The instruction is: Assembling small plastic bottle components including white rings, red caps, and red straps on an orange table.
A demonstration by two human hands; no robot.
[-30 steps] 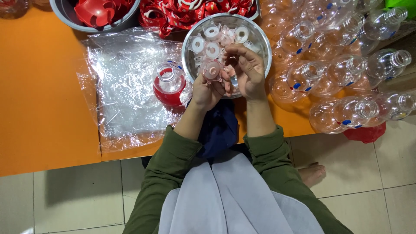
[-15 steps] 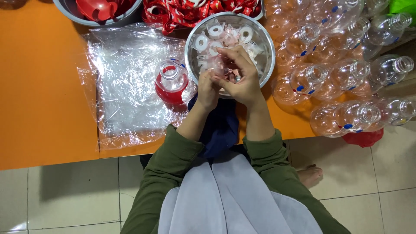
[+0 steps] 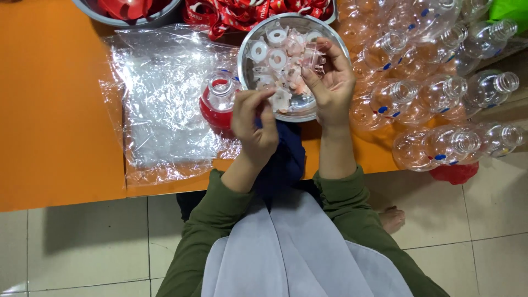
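Observation:
My left hand (image 3: 254,125) hovers at the near left rim of a round metal bowl (image 3: 297,117), its thumb and fingers pinched on a small clear plastic piece that hardly shows. Just left of it stands a clear bottle with a red insert (image 3: 219,102), its neck open. My right hand (image 3: 333,85) reaches over the bowl's right side and holds a small clear plastic cap (image 3: 312,55) in its fingertips. The bowl is full of white and clear plastic rings and caps (image 3: 275,49).
A crinkled clear plastic sheet (image 3: 165,99) lies on the orange table (image 3: 55,110). Several empty clear bottles (image 3: 429,82) are piled on the right. A grey basin with red pieces (image 3: 132,11) and red strips (image 3: 242,11) sit at the far edge. A blue cloth (image 3: 283,159) rests on my lap.
My hands, joined over the bowl before, have parted. The left hand has drawn back toward the red bottle, and the right hand has reached further into the bowl.

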